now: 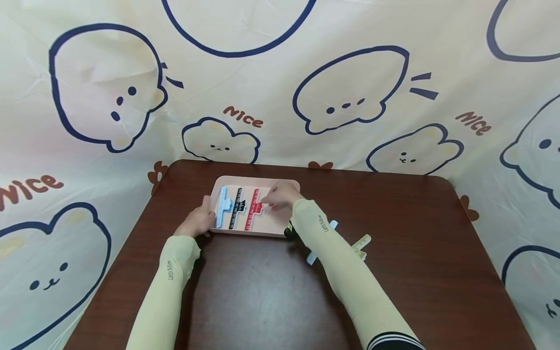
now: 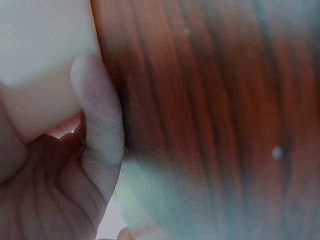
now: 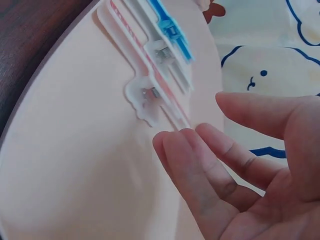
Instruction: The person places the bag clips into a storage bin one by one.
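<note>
A pale pink tray [image 1: 273, 226] lies at the far side of the table. Three ruler clips stand in a row in its left and middle part: a light blue clip [image 1: 222, 208], a black clip [image 1: 236, 208] and a red clip [image 1: 252, 210]. At the tray's left front corner, my left hand [image 1: 198, 219] grips the edge, its thumb [image 2: 100, 110] along the outside wall. My right hand [image 1: 283, 194] reaches over the tray's right part. In the right wrist view its fingertips [image 3: 172, 145] are right by the end of the red clip, with the thumb apart.
Beside and partly under my right forearm, a light blue clip [image 1: 311, 257] and a yellow-green clip [image 1: 361, 243] lie on the brown table [image 1: 437, 272]. A cloth printed with cartoon bears [image 1: 332, 107] hangs behind and around the table.
</note>
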The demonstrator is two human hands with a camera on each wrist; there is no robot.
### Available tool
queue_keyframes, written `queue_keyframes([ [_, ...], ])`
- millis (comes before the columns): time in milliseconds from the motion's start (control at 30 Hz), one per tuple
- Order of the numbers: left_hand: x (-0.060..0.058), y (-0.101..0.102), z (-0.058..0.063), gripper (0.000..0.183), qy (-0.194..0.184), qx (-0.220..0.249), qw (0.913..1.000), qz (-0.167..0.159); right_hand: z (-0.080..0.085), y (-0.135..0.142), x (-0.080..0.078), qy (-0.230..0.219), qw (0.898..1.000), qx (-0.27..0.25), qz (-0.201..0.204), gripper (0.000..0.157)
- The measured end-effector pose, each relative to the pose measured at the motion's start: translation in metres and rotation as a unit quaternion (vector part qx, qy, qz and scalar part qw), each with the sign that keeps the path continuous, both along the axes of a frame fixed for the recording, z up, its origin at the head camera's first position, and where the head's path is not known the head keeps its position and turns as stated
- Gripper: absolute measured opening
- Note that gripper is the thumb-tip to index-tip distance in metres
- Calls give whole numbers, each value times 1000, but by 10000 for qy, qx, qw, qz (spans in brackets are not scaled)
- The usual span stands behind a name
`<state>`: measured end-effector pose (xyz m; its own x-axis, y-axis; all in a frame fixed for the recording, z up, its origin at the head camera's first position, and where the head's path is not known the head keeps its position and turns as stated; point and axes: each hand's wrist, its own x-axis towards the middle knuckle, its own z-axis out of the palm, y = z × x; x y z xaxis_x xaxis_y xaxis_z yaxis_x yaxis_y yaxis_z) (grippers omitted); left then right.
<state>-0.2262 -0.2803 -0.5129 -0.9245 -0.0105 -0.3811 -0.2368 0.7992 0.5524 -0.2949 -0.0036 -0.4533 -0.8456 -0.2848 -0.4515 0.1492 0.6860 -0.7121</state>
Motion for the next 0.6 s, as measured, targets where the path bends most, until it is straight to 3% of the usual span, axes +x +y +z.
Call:
queue_keyframes([
  [300, 0, 2, 2, 55, 18, -3, 10000, -66, 17, 36, 10, 419, 9990, -97, 113, 24],
  [600, 1, 1, 2, 60, -10, -13, 10000, -10, 32, 103, 17, 934, 9945, -45, 462, 28],
])
